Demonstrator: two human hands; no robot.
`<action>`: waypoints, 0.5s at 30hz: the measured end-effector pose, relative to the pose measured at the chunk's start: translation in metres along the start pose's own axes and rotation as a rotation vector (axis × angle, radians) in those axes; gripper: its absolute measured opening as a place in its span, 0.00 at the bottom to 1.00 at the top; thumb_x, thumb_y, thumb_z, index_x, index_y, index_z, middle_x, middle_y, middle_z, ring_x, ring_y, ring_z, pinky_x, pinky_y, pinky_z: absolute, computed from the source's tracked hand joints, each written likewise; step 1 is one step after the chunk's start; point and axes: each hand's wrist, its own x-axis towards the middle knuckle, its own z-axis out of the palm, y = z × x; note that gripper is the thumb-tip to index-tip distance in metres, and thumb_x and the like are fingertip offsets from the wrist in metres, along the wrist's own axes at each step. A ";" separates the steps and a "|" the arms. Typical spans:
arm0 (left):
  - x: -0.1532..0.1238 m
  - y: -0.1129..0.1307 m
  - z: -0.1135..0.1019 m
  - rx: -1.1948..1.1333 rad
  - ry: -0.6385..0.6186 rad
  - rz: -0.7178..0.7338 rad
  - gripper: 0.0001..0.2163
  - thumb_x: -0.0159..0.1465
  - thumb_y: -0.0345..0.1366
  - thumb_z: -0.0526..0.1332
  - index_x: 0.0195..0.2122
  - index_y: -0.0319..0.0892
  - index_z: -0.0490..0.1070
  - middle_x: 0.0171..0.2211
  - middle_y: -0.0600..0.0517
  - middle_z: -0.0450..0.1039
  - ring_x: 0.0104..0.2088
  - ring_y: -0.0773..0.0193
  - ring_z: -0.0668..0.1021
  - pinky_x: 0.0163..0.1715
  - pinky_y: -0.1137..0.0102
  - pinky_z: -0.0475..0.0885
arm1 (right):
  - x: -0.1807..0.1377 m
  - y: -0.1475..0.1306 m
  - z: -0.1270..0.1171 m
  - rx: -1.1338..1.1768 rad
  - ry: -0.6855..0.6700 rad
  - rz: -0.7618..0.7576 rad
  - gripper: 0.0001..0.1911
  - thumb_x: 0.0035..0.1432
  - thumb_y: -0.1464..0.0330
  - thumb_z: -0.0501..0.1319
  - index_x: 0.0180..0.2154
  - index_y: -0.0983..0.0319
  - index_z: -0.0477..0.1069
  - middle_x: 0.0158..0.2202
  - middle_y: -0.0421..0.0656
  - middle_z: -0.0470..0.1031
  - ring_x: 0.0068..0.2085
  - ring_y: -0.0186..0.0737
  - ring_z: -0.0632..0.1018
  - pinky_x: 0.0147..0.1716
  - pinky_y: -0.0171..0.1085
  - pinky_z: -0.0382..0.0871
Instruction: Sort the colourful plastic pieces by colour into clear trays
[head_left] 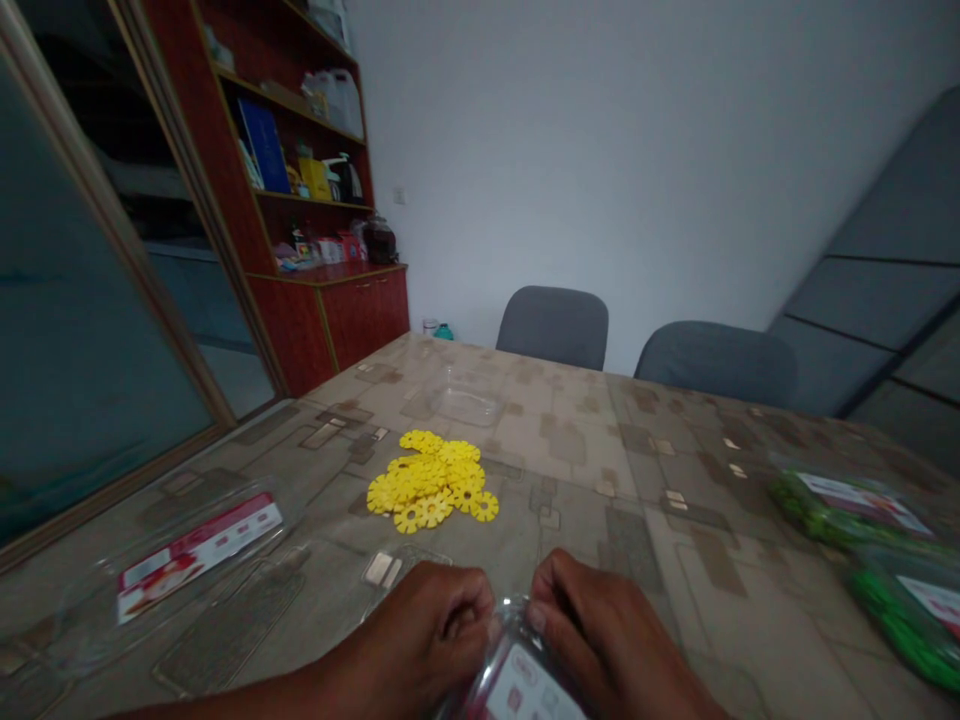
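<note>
At the near edge of the table, a clear plastic container [525, 680] with a pink and white label lies partly out of the frame. My left hand [442, 625] grips its far left corner with curled fingers. On the far right corner, my right hand [592, 625] pinches the rim between thumb and bent fingers. What the container holds cannot be made out. Beyond my hands lies a loose pile of yellow flower-shaped plastic discs [431, 480], touching neither hand.
An open clear tray [469, 398] stands behind the discs. A clear lid with a label [199, 555] lies at left. Two clear boxes with green pieces, one farther back [795, 505] and one nearer [892, 620], sit at right. Grey chairs [555, 325] stand behind the patterned table.
</note>
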 end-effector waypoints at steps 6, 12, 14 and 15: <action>0.000 0.000 -0.004 0.112 0.075 0.070 0.12 0.65 0.37 0.53 0.23 0.41 0.60 0.21 0.58 0.57 0.24 0.68 0.62 0.23 0.73 0.53 | 0.003 -0.004 -0.013 -0.020 -0.063 -0.025 0.14 0.65 0.60 0.49 0.32 0.59 0.66 0.26 0.40 0.73 0.27 0.38 0.74 0.27 0.34 0.60; -0.007 0.003 -0.002 -0.094 0.073 0.129 0.16 0.68 0.46 0.51 0.28 0.42 0.61 0.21 0.58 0.59 0.22 0.68 0.63 0.22 0.74 0.55 | -0.018 -0.008 -0.028 0.113 -0.078 -0.120 0.31 0.70 0.52 0.37 0.33 0.59 0.73 0.29 0.43 0.77 0.32 0.41 0.78 0.34 0.37 0.69; -0.009 0.003 -0.001 -0.226 0.088 0.127 0.17 0.69 0.49 0.50 0.29 0.43 0.60 0.20 0.59 0.58 0.21 0.69 0.62 0.22 0.74 0.56 | -0.029 -0.005 -0.030 0.140 0.003 -0.106 0.27 0.68 0.49 0.43 0.42 0.56 0.75 0.36 0.44 0.79 0.38 0.44 0.80 0.39 0.38 0.71; -0.009 0.002 0.000 -0.286 0.098 0.131 0.17 0.68 0.51 0.51 0.30 0.43 0.61 0.20 0.59 0.58 0.21 0.69 0.62 0.22 0.74 0.56 | -0.034 -0.002 -0.030 0.141 0.038 -0.101 0.24 0.66 0.48 0.48 0.47 0.54 0.74 0.40 0.44 0.80 0.41 0.45 0.80 0.42 0.39 0.72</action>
